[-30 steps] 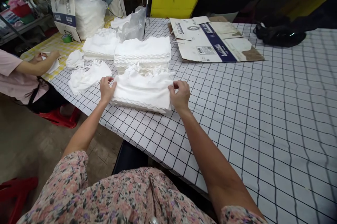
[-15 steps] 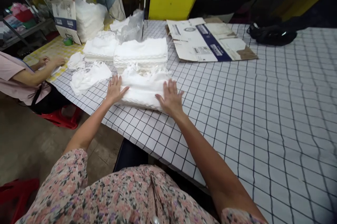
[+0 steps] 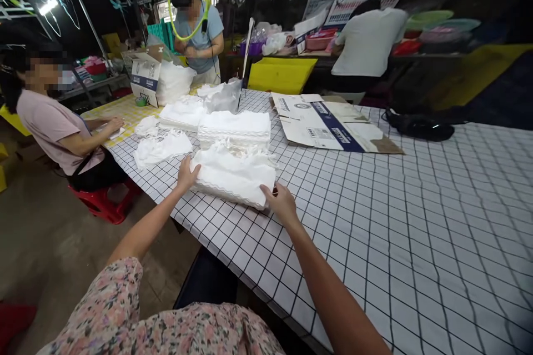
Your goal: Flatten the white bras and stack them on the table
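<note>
Desk [image 3: 416,244]: long, covered in white cloth with a black grid. A flattened carton [image 3: 328,127] is laid out at the far edge, with a black bag [image 3: 422,127] to its right. An open box [image 3: 144,74] stands towards the far left corner, on yellow check cloth [image 3: 125,110]. A seated person [image 3: 54,127] is placed at the left edge, both hands down on that cloth. A standing person [image 3: 200,38] is seen beyond the far end.

Two folded white piles [image 3: 233,127] are set mid-desk, beside loose white pieces [image 3: 162,149]. Clear plastic [image 3: 225,96] is bunched behind them.

Main item: a white stack [image 3: 233,177] with wavy trim, set near the near edge, left of centre, slightly skewed.

Change: palms were pressed flat on the stack half a second ago; they have been lifted, and only fingers are left on it. Left grip [image 3: 187,174]: open, fingers against the stack's left side, nothing grasped. Right grip [image 3: 281,205]: fingers at the near right corner; whether cloth is pinched cannot be told.
</note>
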`<state>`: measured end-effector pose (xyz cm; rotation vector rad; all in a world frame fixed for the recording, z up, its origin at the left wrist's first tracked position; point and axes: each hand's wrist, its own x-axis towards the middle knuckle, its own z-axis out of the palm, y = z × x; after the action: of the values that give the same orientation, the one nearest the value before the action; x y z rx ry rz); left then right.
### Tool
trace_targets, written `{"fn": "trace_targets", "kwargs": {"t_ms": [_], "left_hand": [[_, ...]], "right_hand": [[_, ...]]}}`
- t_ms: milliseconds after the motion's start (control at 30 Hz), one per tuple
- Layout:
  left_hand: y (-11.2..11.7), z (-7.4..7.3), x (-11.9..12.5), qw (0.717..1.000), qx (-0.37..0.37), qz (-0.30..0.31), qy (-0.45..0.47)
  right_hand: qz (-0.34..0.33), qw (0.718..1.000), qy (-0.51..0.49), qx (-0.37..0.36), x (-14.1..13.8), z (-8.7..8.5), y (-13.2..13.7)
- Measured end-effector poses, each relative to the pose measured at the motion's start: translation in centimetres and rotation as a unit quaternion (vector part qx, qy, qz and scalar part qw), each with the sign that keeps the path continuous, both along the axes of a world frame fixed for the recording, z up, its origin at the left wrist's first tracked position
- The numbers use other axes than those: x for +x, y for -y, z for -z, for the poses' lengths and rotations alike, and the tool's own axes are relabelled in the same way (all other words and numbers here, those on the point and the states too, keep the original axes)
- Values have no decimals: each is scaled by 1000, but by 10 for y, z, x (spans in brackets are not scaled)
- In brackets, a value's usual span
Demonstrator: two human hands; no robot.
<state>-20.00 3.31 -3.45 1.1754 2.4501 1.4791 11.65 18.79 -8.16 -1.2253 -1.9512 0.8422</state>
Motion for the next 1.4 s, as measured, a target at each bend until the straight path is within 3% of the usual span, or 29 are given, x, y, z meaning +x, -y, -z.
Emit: {"fn": "trace_targets", "kwargs": {"t_ms": [233,467,900,1400], "left_hand": [[7,9,5,999,11,-25,-16],[6,18,-1,999,12,-27,20],[11,20,0,990,38,4,139],[14,30,-3,969,121,-55,207]], "right_hand": [[5,990,-47,135,4,4,7],[23,996,-90,-15,0,-4,6],[29,995,-96,4,-1,-15,11],[26,994,-101,-43,1,-25,17]]}}
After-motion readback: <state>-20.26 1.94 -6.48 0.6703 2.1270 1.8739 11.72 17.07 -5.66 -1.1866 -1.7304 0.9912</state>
